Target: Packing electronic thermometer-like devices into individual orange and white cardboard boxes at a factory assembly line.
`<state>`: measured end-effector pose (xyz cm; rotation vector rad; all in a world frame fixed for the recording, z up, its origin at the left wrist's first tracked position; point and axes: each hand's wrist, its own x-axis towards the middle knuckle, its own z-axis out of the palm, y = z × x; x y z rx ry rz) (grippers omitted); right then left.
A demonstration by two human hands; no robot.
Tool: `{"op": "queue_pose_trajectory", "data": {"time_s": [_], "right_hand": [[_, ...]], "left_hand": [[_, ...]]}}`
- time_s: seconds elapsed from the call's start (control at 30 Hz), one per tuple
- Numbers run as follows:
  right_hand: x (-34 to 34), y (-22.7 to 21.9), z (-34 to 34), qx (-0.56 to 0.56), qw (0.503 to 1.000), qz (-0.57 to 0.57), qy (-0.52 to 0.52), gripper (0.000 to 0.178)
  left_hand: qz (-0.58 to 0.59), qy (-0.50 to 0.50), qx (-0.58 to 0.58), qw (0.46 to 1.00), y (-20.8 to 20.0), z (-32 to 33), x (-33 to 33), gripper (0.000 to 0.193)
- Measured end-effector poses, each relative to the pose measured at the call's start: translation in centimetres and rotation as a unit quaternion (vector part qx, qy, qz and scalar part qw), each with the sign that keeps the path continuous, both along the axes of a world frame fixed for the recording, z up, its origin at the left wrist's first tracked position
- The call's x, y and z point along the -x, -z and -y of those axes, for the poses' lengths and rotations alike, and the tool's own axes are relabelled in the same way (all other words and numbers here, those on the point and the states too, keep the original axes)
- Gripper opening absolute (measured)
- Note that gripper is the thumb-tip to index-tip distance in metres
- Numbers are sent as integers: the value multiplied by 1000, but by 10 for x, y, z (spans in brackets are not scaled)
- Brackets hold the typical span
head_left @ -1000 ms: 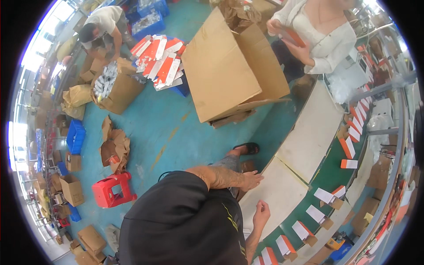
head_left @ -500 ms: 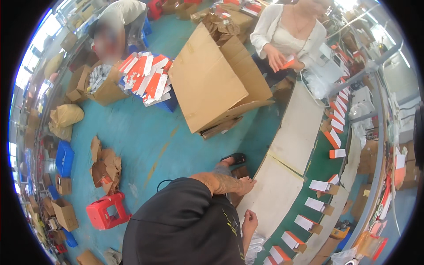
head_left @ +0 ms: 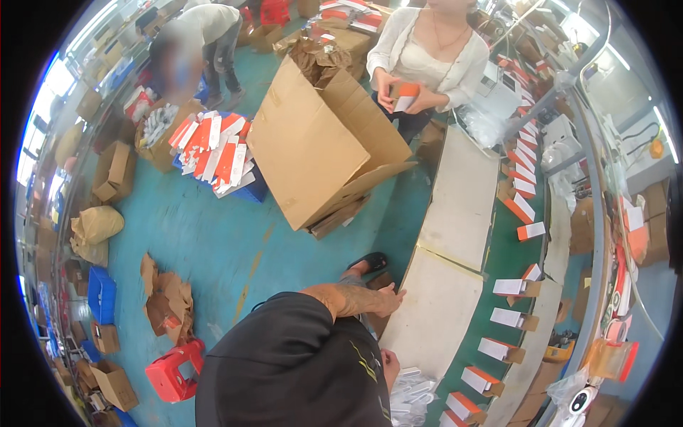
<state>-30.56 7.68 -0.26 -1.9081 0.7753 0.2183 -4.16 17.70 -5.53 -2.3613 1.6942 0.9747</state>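
Note:
My left hand (head_left: 387,302) is at the near edge of the white worktop (head_left: 428,302), fingers apart and nothing in them. Below it, a brown carton (head_left: 378,282) stands partly hidden beside the worktop. My right hand (head_left: 389,366) is close to my body, its fingers loosely curled with nothing seen in them; my dark shirt hides part of it. Next to it lie several clear-wrapped white items (head_left: 414,396). Beyond the worktop, white and orange boxes with open brown flaps (head_left: 500,349) line a green conveyor belt (head_left: 466,363).
Across the worktop's far end, a person in white (head_left: 425,60) holds an orange-white box (head_left: 406,97). A large open carton (head_left: 313,146) stands left of the worktop. Flattened orange-white boxes (head_left: 215,153) fill a blue crate. A red stool (head_left: 174,371) and torn brown paper (head_left: 168,300) are on the floor.
The view has shifted slightly. My right hand has drawn back toward my body, and my left hand stays at the worktop edge. The person in white has turned the box in their hands.

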Motion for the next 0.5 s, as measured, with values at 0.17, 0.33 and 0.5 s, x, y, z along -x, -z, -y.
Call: {"op": "queue_pose_trajectory", "data": {"time_s": [0.17,0.33,0.5], "right_hand": [[-11,-11,-7,-5,1000,16,18,25],[-9,-3,-2,4,1000,16,20,27],[-4,10,4,3,1000,17,12,27]], "left_hand": [[-6,2,-6,1000,-10,-4,-5,79],[-34,-20,0,999,-10,-3,-5,81],[-35,-21,-13,999,-14,1,-2,82]]}}
